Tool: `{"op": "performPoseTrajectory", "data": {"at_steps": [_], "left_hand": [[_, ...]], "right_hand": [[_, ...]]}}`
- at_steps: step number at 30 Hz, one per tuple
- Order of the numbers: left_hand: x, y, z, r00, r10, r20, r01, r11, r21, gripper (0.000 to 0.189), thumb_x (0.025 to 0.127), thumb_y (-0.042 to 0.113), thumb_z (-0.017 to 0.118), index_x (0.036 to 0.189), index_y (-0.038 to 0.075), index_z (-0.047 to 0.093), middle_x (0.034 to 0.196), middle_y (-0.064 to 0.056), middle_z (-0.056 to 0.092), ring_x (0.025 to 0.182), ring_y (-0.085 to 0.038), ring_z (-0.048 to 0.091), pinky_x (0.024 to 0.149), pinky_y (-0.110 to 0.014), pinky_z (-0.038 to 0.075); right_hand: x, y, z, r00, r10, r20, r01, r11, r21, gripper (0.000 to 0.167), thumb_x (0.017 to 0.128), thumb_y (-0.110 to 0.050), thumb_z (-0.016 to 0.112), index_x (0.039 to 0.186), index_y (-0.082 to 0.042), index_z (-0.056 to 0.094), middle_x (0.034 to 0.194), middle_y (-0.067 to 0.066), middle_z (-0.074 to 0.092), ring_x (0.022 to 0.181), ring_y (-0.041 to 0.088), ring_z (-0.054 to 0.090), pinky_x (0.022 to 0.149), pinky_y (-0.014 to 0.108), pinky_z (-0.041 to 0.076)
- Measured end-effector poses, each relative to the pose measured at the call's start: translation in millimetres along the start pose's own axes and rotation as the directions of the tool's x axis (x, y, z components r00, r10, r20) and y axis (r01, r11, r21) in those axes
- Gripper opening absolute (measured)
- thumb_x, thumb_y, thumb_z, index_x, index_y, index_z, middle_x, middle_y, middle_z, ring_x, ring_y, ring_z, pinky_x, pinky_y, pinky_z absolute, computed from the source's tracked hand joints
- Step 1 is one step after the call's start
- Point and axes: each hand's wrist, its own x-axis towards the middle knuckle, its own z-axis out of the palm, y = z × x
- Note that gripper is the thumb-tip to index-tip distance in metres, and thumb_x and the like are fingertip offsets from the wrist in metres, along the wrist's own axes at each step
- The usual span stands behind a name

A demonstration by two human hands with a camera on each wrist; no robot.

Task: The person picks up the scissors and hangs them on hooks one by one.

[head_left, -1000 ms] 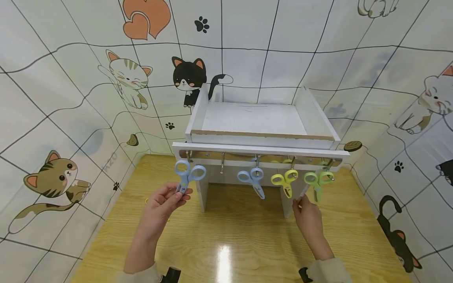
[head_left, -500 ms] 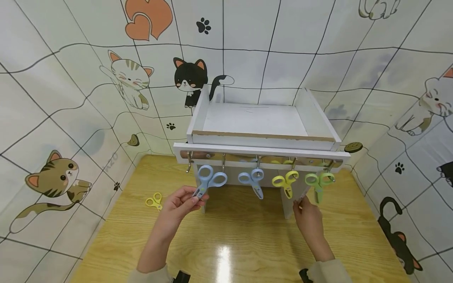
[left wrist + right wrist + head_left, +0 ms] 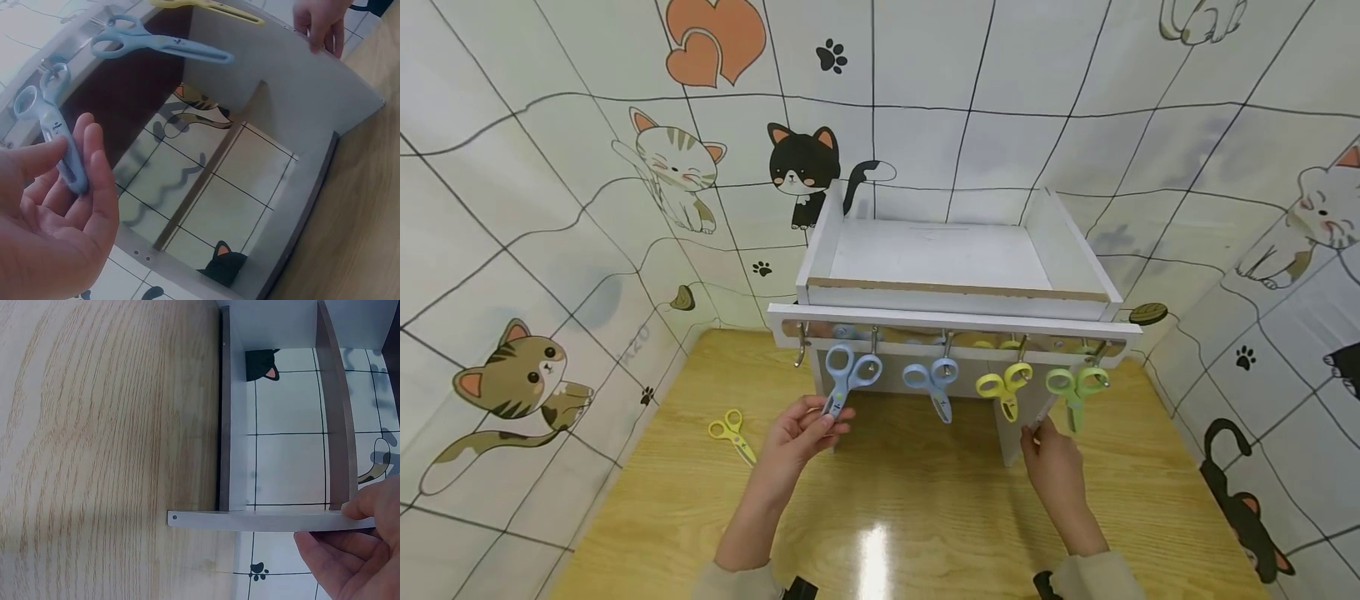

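Note:
My left hand (image 3: 805,437) pinches the blade end of blue scissors (image 3: 850,371). Their right finger ring is at the second hook from the left, and in the left wrist view the hook tip overlaps that ring. My right hand (image 3: 1054,467) grips the front edge of the side panel (image 3: 269,521) of a white stand, thumb on one face and fingers on the other. On the hooks to the right hang more blue scissors (image 3: 934,379), yellow scissors (image 3: 1006,388) and green scissors (image 3: 1077,390).
The leftmost hook (image 3: 801,346) on the rail holds nothing. Small yellow scissors (image 3: 732,434) lie on the wooden table (image 3: 925,517) to the left. A shallow white tray top (image 3: 932,254) forms the upper part of the stand. Cat-patterned wall sheets surround the table.
My left hand has moved the blue scissors right, from the leftmost hook to the second one. The yellow scissors on the table have come into view. My right hand has stayed put.

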Motion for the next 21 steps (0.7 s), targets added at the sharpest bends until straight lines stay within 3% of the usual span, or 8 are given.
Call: {"op": "performPoseTrajectory", "data": {"at_steps": [7,15,21], "left_hand": [[0.8,-11.7,-1.2,1.0,0.003,0.03,-0.005,0.998,0.07,0.02,0.1,0.007,0.057,0.118,-0.001,0.058,0.1,0.011,0.073,0.093,-0.004,0.069,0.084,-0.02,0.059],[-2.1,-20.1,-9.7,1.0,-0.002,0.012,0.001,0.998,0.07,0.026,0.101,0.008,0.057,0.122,-0.007,0.054,0.103,0.011,0.07,0.096,-0.004,0.067,0.087,-0.02,0.058],[-3.7,-23.4,-21.4,1.0,-0.015,0.021,0.014,0.998,0.055,0.021,0.101,0.01,0.056,0.12,0.001,0.058,0.106,0.009,0.07,0.098,-0.005,0.068,0.09,-0.022,0.059]], "right_hand": [[0.6,-1,0,1.0,-0.016,-0.011,0.016,1.0,0.007,0.02,0.097,0.0,0.056,0.111,0.014,0.058,0.1,0.037,0.068,0.079,0.047,0.072,0.058,0.053,0.062],[0.7,-1,-1,1.0,-0.007,0.003,0.007,1.0,0.008,0.019,0.097,0.0,0.055,0.109,0.014,0.058,0.099,0.038,0.068,0.079,0.047,0.072,0.059,0.053,0.062],[1.0,-1,-1,1.0,0.003,0.017,-0.003,1.0,0.006,0.018,0.097,-0.001,0.055,0.107,0.013,0.058,0.099,0.038,0.068,0.08,0.047,0.072,0.059,0.053,0.062]]}}
